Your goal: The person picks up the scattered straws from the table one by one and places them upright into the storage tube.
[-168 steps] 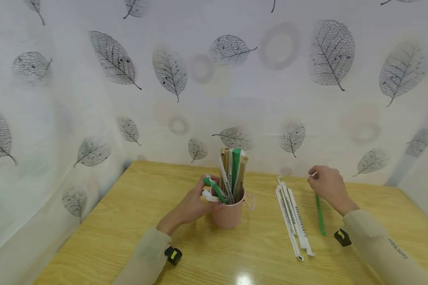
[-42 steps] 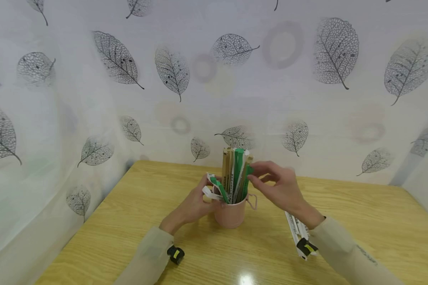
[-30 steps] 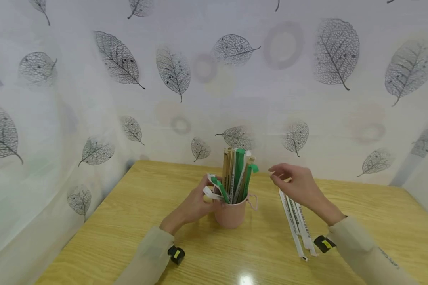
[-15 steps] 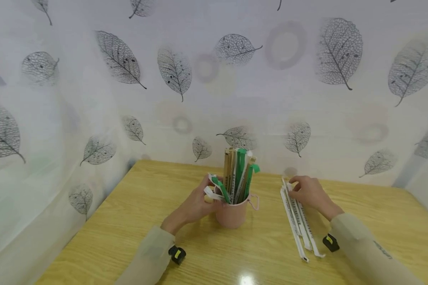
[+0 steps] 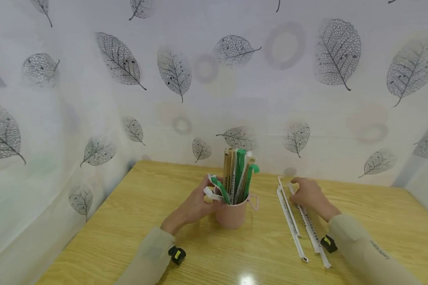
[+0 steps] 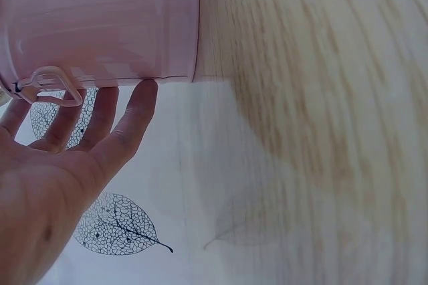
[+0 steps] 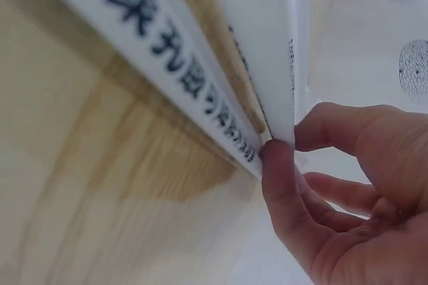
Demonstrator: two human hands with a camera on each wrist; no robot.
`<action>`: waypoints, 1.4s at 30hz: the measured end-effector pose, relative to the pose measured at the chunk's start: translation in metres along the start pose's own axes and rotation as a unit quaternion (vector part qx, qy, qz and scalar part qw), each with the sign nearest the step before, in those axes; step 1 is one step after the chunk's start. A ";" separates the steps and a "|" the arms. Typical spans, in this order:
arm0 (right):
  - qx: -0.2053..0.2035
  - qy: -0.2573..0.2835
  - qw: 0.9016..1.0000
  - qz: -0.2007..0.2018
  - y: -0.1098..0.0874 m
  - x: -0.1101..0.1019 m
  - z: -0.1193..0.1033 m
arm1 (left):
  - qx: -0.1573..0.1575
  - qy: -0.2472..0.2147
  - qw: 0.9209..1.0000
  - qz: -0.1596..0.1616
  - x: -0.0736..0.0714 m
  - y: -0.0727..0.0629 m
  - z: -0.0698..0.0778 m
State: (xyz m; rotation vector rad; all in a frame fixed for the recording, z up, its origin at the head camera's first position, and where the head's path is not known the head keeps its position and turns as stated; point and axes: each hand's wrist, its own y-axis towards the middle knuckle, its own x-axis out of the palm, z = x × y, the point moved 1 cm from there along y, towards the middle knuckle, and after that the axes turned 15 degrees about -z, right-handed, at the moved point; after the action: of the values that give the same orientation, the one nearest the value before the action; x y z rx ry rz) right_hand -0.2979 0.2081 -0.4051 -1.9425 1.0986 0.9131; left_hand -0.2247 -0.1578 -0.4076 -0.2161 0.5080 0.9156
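Note:
A small pink bucket stands upright on the table, filled with paper-wrapped straws in brown, white and green. My left hand holds it from the left side, thumb and fingers round its wall; in the left wrist view the fingertips rest against the bucket. To the right, my right hand pinches a white wrapped straw near its far end between thumb and index finger. Another white straw with dark printing lies close beside it. Two more white straws lie just left of this hand.
The wooden table reaches back to a leaf-patterned curtain. A wire handle juts from the bucket's right side. One green straw and a white wrapper end lean out over the bucket's left rim.
My right hand has put the green straw from the table into the bucket and let go. It has come back to the white straws and shifted two of them rightward. The left hand stays on the bucket.

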 end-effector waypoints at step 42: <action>-0.256 0.044 0.897 0.357 -0.060 -0.057 -0.080 | 0.002 0.011 1.000 0.005 0.000 0.000 0.003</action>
State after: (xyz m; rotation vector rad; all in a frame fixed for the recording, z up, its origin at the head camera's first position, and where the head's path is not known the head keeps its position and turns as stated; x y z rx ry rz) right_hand -0.2477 0.1865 -0.3038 -2.0031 1.8282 1.6543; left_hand -0.2233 -0.1568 -0.4053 -0.2206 0.5325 0.9220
